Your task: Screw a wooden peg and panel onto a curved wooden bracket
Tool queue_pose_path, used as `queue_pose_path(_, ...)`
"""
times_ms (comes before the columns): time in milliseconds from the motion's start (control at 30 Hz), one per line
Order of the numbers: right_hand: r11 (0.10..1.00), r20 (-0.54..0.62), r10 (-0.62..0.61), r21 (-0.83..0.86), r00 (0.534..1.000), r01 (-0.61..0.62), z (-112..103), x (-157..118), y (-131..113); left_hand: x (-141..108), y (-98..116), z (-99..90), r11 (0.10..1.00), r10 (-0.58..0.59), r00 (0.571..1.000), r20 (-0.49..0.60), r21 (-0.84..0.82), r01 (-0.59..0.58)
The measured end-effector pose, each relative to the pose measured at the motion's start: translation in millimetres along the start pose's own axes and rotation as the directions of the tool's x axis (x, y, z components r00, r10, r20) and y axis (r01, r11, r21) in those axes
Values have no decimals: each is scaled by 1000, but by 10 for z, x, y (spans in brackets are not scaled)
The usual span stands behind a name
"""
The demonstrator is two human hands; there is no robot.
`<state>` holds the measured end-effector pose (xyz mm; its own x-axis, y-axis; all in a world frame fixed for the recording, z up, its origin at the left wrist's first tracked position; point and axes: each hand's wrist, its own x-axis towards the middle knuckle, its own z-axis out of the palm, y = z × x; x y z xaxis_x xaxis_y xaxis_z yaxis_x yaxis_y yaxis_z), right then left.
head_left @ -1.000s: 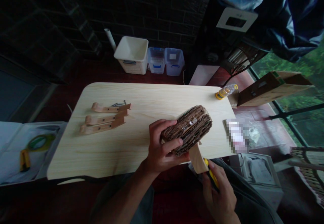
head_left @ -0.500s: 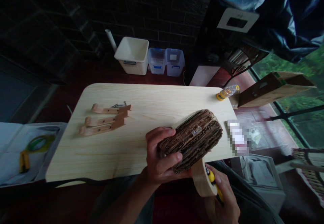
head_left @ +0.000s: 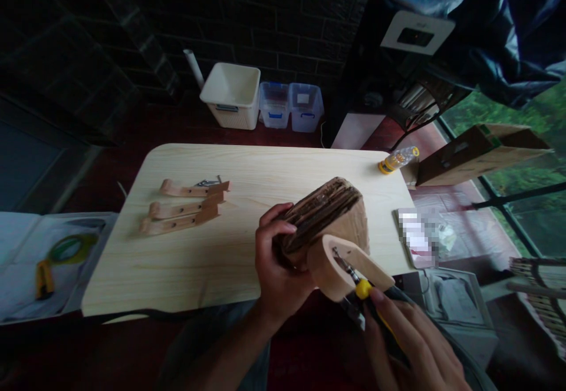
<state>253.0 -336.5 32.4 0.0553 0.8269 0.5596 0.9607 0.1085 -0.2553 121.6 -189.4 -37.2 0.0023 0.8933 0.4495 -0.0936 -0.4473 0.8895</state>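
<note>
My left hand (head_left: 283, 267) is closed around the end of a thick block of layered corrugated cardboard (head_left: 322, 211), held above the table. Against the block's near side is a curved wooden leg (head_left: 329, 279). My right hand (head_left: 415, 338) grips a yellow screwdriver (head_left: 363, 288). Its metal shaft reaches inside the leg's curve, with the tip at what looks like a screw near the block. Part of the screwdriver's handle is hidden by my fingers. Three similar wooden legs (head_left: 183, 209) lie at the table's left, beside a few loose screws (head_left: 207, 183).
The pale wooden table (head_left: 212, 273) has a clear plastic bottle (head_left: 395, 161) at its far right corner. Beyond it stand a white bin (head_left: 234, 111) and two clear boxes (head_left: 305, 108). A cardboard box (head_left: 469, 155) leans by the window. Left is a surface with a yellow-handled tool (head_left: 43, 279).
The cardboard block has turned, bringing its near flat side and the curved leg up into view. My right hand has moved right, and the screwdriver now points into the leg's curve.
</note>
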Motion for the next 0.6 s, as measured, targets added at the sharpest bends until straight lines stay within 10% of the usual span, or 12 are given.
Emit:
queue_pose_path(333, 960, 517, 126, -278, 847, 27, -89, 1113, 162, 85, -377, 212, 855, -519, 841, 153, 75, 513)
queue_pose_path(600, 966, 664, 3, -195, 748, 170, 280, 1623, 500, 251, -780, 250, 908, -336, 880, 335, 364, 208)
